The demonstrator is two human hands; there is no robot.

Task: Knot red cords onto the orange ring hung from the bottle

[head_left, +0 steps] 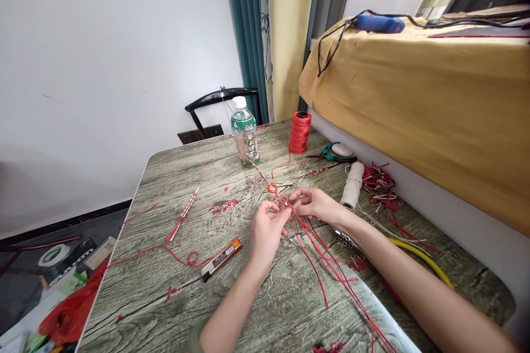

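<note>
Both hands meet over the middle of the table at a bundle of red cords [317, 248]. My left hand [268, 226] pinches the cords with thumb and forefinger near a small knotted section. Just to its right, my right hand [312, 204] has its fingers closed on the cords at a small loop. Beyond the fingertips, an orange ring [272, 188] joins the cords to a thin string that runs toward a green-labelled plastic bottle [245, 135]. Loose cord ends trail from the hands toward the table's front right. The fingers partly cover the knot.
A red thread spool [300, 133] stands at the back, with green-handled pliers [337, 153] beside it. A white thread spool [353, 185] and tangled red scraps [376, 179] lie at right. An orange-and-black box [221, 259] and a red-white cord piece [183, 214] lie at left.
</note>
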